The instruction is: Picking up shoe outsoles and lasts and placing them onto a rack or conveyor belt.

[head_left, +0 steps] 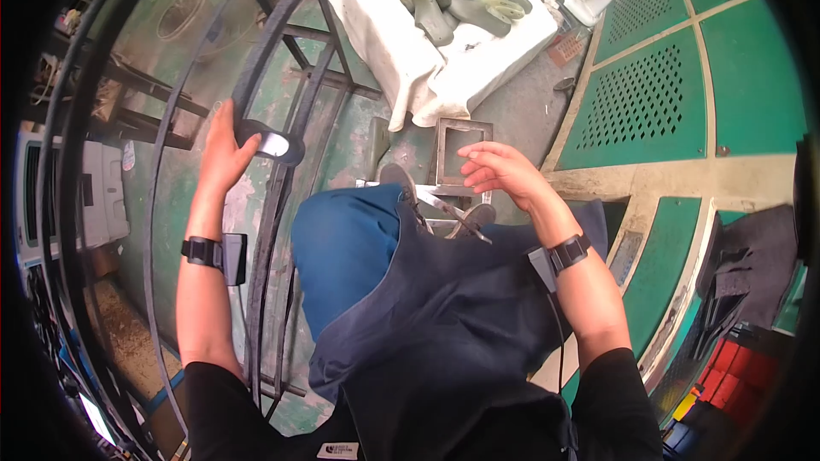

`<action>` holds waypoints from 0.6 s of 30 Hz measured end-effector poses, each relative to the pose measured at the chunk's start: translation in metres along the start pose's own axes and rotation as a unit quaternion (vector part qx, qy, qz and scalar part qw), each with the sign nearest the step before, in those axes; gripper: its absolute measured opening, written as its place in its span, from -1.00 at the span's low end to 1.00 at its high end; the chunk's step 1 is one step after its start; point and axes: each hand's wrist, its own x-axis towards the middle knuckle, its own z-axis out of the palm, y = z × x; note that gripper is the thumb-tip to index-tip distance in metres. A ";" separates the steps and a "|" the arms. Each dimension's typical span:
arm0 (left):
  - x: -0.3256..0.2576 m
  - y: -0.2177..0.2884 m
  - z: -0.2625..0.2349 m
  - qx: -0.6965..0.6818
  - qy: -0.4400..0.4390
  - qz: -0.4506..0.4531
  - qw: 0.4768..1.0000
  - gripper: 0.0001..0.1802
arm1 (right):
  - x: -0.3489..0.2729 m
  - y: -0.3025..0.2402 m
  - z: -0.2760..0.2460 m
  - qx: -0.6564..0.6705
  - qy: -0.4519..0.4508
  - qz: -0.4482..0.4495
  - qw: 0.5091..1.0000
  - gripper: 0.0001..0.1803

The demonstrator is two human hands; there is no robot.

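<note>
My left hand (226, 154) is closed round one side of a dark shoe-shaped piece (286, 151) with a pale oval patch at its heel end. The thumb lies on its upper side, and the piece is at the bars of a black metal rack (318, 85). Whether the rack bears its weight I cannot tell. My right hand (500, 171) hangs in the air in front of me, fingers loosely stretched and holding nothing. Below it, near my feet, a rusty rectangular metal frame (440, 154) stands on the floor.
Beyond my feet, a white-covered bin (367, 21) bears a heap of olive-green shoe lasts (431, 13). Green perforated panels (632, 94) run along the right. A red container (726, 376) is at lower right, and a white machine (94, 192) stands left, behind the rack.
</note>
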 end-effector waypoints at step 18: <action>0.086 -0.019 0.040 -0.027 -0.155 -0.296 0.942 -0.65 | 0.348 0.172 0.016 -0.002 -0.064 0.238 0.969 -0.47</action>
